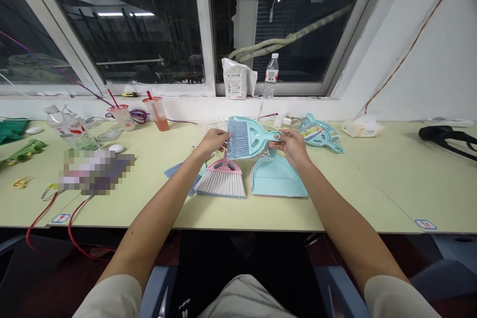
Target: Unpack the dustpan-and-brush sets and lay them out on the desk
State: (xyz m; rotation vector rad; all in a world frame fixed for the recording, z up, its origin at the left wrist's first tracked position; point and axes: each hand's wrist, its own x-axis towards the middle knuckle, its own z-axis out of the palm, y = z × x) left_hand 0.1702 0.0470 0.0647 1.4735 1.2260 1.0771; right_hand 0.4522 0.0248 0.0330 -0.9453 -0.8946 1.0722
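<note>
Above the table I hold a turquoise dustpan-and-brush set (255, 137) with blue bristles, in what looks like a clear plastic bag. The fingers of my left hand (214, 143) pinch its bristle end, and my right hand (292, 146) grips it by the handle. Beneath my left hand lies a pink hand brush (223, 179) with pale bristles, partly covering a blue-bristled brush (175, 170). A turquoise dustpan (278, 179) lies below my right hand, its handle end hidden. Farther right, behind my right hand, rests another turquoise wrapped set (321, 134).
Left on the table (372, 184) are a plastic bottle (69, 126) and two drink cups, including one with an orange drink (160, 118). A tissue pack (363, 126) and a black object (450, 136) lie right. A water bottle (271, 77) stands on the windowsill.
</note>
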